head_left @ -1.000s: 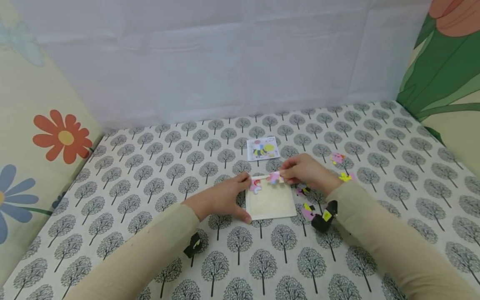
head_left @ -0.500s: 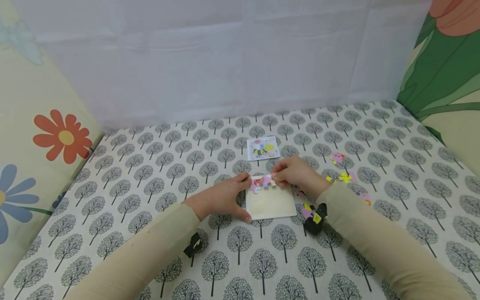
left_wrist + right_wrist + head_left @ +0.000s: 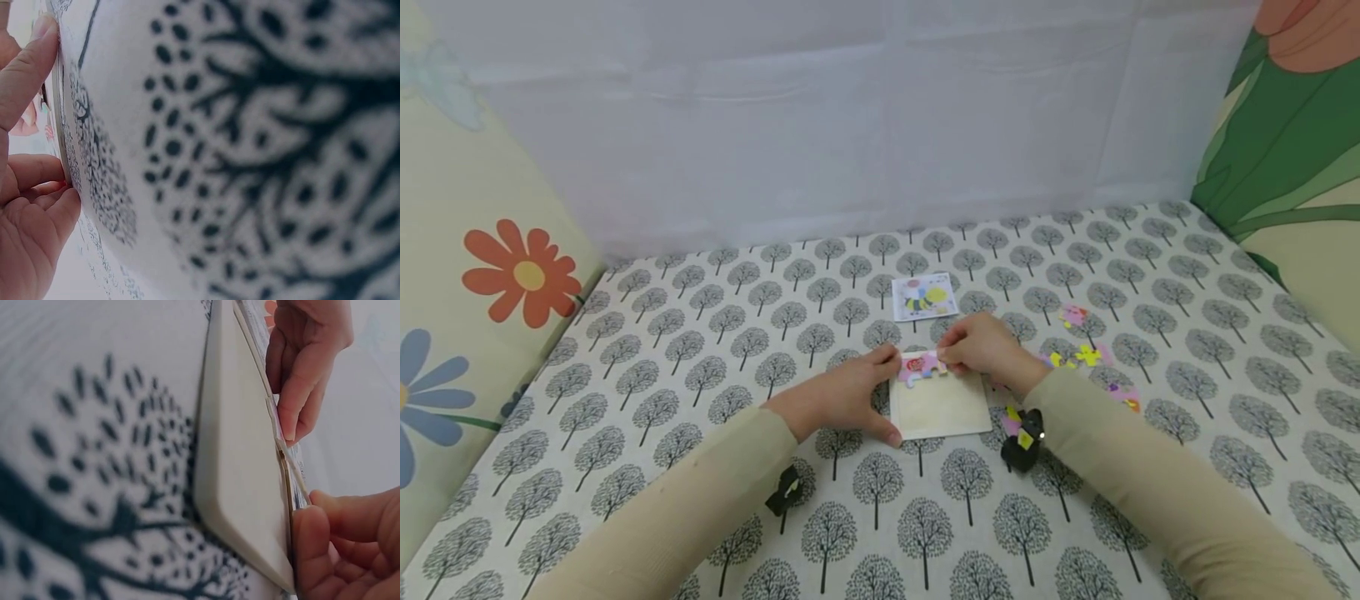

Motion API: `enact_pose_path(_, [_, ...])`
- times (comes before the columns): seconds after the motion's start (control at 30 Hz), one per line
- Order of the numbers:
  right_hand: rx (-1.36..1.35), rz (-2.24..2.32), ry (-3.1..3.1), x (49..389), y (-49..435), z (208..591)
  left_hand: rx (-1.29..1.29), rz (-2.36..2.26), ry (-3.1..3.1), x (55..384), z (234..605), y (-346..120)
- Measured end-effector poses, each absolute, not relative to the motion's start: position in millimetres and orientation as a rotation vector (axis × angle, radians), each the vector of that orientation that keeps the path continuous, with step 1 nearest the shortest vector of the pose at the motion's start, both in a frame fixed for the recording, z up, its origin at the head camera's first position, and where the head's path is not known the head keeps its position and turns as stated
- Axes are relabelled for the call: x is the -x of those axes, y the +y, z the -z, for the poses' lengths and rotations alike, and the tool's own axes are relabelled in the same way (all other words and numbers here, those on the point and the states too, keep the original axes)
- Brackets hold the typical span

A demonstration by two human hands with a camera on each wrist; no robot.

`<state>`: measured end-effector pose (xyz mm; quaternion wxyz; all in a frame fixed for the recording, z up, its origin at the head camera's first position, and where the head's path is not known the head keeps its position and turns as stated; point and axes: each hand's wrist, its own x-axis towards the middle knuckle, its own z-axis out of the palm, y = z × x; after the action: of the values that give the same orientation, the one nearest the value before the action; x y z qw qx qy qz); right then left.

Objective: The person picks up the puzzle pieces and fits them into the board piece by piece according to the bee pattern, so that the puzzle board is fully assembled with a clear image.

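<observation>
A pale, shallow puzzle tray (image 3: 943,410) lies flat on the cloth. Pink puzzle pieces (image 3: 914,367), one with a red swirl, sit along its far edge from the left corner. My left hand (image 3: 847,393) holds the tray's left side, fingertips at the far corner and thumb near the front corner. At the far edge my right hand (image 3: 990,348) pinches a puzzle piece (image 3: 299,478) between thumb and index finger. That piece stands tilted over the rim in the right wrist view, beside the row of pieces. The right fingers partly hide it in the head view.
Behind the tray lies a picture card (image 3: 924,297) with a bee. Loose pieces are scattered to the right, among them a yellow piece (image 3: 1087,356), a pink piece (image 3: 1072,315) and a piece (image 3: 1011,421) beside the right wrist's black camera (image 3: 1021,446). A white sheet (image 3: 880,125) hangs behind.
My right hand has moved left along the tray's far edge with the piece, up to the pieces at the left corner. The left hand has stayed on the tray.
</observation>
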<state>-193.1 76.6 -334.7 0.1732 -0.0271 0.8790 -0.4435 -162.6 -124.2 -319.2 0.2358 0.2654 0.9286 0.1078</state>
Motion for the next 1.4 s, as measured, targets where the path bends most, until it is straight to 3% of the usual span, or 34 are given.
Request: enact_pose_path(1.4, [0.279,0.877,2.783,190,61,329,-0.727,-0.322,2.559,161,319,-125])
